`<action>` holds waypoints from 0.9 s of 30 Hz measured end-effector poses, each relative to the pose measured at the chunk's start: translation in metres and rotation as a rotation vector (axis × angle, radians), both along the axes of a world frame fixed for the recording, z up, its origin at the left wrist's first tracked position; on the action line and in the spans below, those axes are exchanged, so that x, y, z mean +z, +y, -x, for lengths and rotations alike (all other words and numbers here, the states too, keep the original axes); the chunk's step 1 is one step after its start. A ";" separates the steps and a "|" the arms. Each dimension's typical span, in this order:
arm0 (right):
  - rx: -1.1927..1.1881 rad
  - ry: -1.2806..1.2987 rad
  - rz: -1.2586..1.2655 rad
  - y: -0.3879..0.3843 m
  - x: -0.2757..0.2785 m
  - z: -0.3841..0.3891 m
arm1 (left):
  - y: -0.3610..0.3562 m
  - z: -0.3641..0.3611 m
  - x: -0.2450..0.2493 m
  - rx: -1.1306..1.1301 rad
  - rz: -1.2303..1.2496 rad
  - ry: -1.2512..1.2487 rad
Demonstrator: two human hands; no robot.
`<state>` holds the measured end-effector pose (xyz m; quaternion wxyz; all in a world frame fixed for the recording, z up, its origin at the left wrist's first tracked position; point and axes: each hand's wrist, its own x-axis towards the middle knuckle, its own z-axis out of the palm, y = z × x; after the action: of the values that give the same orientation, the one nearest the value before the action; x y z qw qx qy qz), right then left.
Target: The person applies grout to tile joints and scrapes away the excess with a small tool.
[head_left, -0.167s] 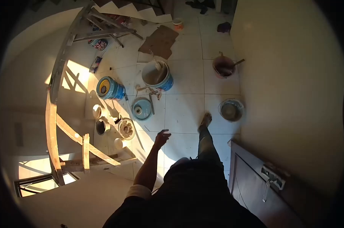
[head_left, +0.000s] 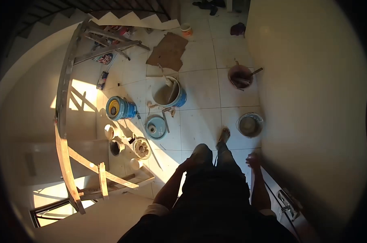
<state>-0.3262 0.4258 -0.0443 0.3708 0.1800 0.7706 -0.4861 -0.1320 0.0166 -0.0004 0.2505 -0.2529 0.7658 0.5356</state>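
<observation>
My left hand (head_left: 186, 165) hangs beside my bent left leg (head_left: 201, 154), dark against it, so its fingers are hard to make out. Out to the right, my right hand (head_left: 253, 160) is loosely open with nothing in it, near the door (head_left: 279, 202). Ahead of that hand stands a grey bucket (head_left: 249, 124) by the wall. Farther up is a reddish tub (head_left: 240, 77) with a stick-like handle poking out. A large blue bucket (head_left: 181, 97), with tools leaning inside, stands on the tiles ahead of me.
Left of the big bucket are a blue paint bucket (head_left: 128, 109), a round blue lid (head_left: 156, 126) and a patterned round dish (head_left: 141, 148). A wooden ladder (head_left: 62, 141) spans the left side. Brown cardboard (head_left: 167, 50) lies farther off, near stairs (head_left: 130, 19).
My right hand has come into view at the right. The left hand has drawn back to my leg, which has swung forward. Floor objects sit slightly lower in view.
</observation>
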 end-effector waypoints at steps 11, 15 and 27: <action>-0.261 0.113 0.259 -0.203 0.075 0.299 | -0.167 0.318 0.022 -0.205 -0.004 -0.199; -0.622 -0.160 -0.027 -0.186 -0.021 0.195 | -0.232 0.411 -0.009 -0.345 0.124 -0.325; -0.200 -0.192 -0.275 -0.249 -0.126 0.178 | -0.267 0.613 -0.057 -0.586 0.330 -0.217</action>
<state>-0.5045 0.1770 -0.1706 0.3644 0.3503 0.7691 -0.3912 -0.7448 -0.2499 -0.0570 0.4293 -0.1150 0.8509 0.2800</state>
